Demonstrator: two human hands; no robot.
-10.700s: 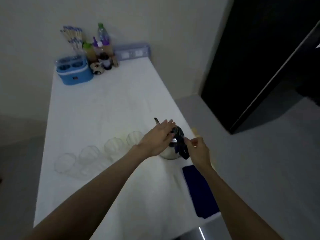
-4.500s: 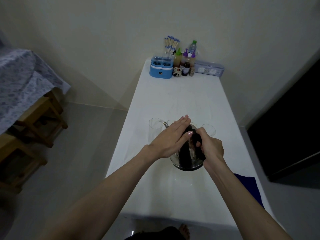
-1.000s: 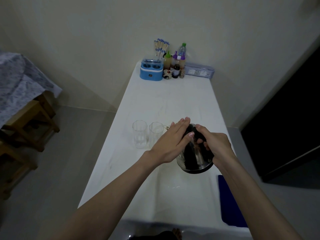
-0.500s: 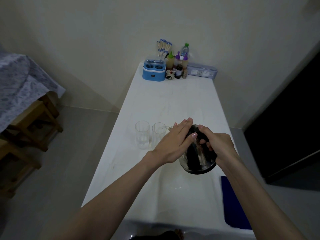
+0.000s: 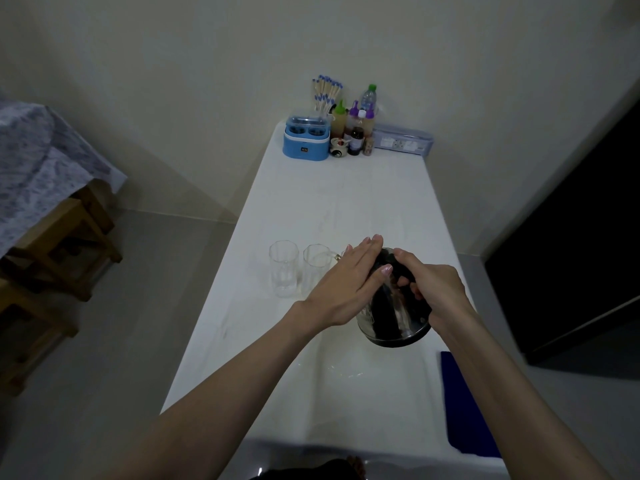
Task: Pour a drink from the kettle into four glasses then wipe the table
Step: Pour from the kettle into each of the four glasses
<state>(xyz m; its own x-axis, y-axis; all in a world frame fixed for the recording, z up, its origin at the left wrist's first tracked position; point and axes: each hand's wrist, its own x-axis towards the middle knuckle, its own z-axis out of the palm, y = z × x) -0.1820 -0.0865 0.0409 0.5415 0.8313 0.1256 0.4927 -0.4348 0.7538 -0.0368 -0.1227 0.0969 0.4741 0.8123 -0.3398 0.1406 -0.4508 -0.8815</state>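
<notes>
head view: right hand (image 5: 437, 293) curls round the handle of the kettle (image 5: 394, 318), tipped off the table (image 5: 346, 202) toward hidden glasses; left hand (image 5: 346, 282) lies flat on its lid. two glasses (image 5: 300, 268) stand left. risk — spout unseen, stream may miss and wet the table.

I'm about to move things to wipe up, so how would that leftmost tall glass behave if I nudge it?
The leftmost glass looks tall and narrow, so a push near its rim would probably tip it rather than slide it. It seems thin, clear glass, likely fragile and a bit slippery. The white table looks smooth, so a low push may slide it.
</notes>
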